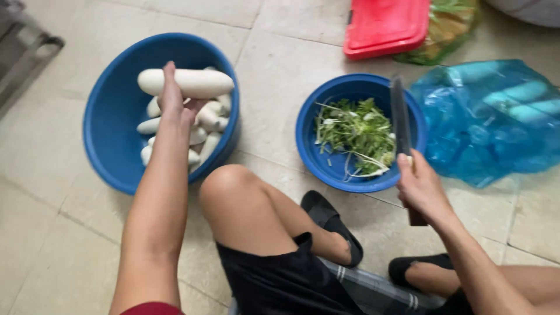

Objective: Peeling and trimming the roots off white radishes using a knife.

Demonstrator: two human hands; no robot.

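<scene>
At the far left, part of a dark metal frame (23, 46) is seen at the edge of the tiled floor (280, 64). Next to it stands a large blue basin (111, 116), in which a heap of trimmed white radishes (201, 131) is piled against the right wall. One long white radish (186, 83) is held over that heap by the left hand (172, 102), whose fingers are wrapped closely around it from below; it is lifted clear of the basin's rim, with its stripped ends showing. To judge by the pile, a good number of pieces have already been cleaned, though how many are left to do cannot be told from this view. Further right, beyond the bent knee, a smaller blue bowl (312, 146) is found, and green leaves and thin stalks (356, 131) are gathered in it, apparently the cut-off tops. Above its right rim a dark-bladed knife (400, 116) is held upright by the right hand (421, 188), the fingers clenched tightly about the handle. At the right a blue plastic bag (496, 116) is lying on the floor with pale shapes showing through it, which may be unprocessed stock. A red lid (385, 26) and a bag of greens (449, 29) are set behind.
</scene>
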